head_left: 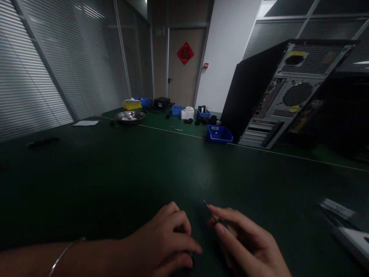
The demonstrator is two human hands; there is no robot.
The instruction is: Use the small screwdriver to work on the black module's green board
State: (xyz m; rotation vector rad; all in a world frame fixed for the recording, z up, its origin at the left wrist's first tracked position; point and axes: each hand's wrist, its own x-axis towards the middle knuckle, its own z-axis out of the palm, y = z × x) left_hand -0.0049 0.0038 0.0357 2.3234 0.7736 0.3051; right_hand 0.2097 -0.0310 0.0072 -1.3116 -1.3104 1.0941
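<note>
My left hand (pixel 167 242) rests knuckles-up on the dark green table (pixel 121 173) near its front edge, fingers curled over a small dark object that is mostly hidden. My right hand (pixel 245 242) lies just to its right, pinching a thin, slim metal tool (pixel 211 211) whose tip points up and to the left. The two hands almost touch. A thin bracelet (pixel 66 252) circles my left wrist.
A black computer tower (pixel 282 92) stands at the back right, its rear panel facing me. A blue bin (pixel 219 134) sits beside it. Farther back are a metal bowl (pixel 130 116), a yellow bin (pixel 132 104) and more small bins. Pale flat parts (pixel 343 223) lie at the right edge.
</note>
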